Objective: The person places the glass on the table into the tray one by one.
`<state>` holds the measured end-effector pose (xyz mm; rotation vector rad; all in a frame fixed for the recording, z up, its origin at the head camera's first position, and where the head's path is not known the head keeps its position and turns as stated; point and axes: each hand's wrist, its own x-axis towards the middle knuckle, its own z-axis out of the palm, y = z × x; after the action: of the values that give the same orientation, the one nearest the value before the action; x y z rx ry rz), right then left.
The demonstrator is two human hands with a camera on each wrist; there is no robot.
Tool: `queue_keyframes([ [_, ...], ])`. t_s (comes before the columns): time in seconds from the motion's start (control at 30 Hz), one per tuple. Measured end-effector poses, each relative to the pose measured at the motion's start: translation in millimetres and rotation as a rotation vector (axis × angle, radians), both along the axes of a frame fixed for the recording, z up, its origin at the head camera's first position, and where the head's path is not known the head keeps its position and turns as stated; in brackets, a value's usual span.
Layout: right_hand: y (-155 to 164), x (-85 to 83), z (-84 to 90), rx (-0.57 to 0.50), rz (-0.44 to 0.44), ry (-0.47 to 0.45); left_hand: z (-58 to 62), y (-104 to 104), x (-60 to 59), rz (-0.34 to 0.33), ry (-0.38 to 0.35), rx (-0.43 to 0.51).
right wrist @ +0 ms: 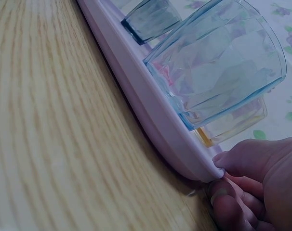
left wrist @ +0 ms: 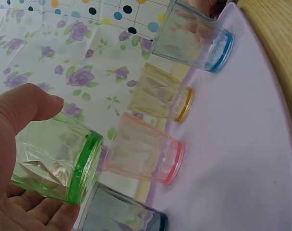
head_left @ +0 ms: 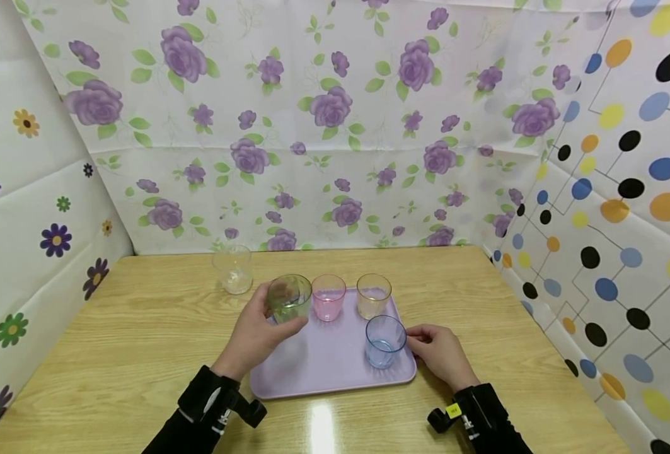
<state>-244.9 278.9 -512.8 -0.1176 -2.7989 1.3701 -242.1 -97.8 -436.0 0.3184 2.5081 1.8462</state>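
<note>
Left hand [head_left: 255, 331] grips the green cup [head_left: 289, 297], thumb and fingers curled round its wall, axis upright, over the lilac tray's [head_left: 323, 372] far-left corner. Pink cup [head_left: 328, 297] stands just right of it. Right hand [head_left: 439, 353] pinches the tray's right edge. All cups look empty.

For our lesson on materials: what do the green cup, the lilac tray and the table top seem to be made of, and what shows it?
Green cup: clear tinted plastic or glass, faceted and glossy; the wall pattern shows through it. Lilac tray: probably plastic, smooth, softly shiny, with a moulded rounded rim. Table: pale wood-grain surface, perhaps laminate, since a bright light reflection sits on it.
</note>
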Motion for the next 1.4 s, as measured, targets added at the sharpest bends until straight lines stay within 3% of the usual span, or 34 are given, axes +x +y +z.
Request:
queue_keyframes([
  [0.83, 0, 1.3, 1.1, -0.013, 0.000, -0.017, -27.0, 31, 6.3, -0.029, -0.039, 0.026],
  [1.4, 0, 0.8, 0.8, -0.014, -0.001, -0.014, -44.7, 48, 7.3, -0.060, 0.004, -0.007],
])
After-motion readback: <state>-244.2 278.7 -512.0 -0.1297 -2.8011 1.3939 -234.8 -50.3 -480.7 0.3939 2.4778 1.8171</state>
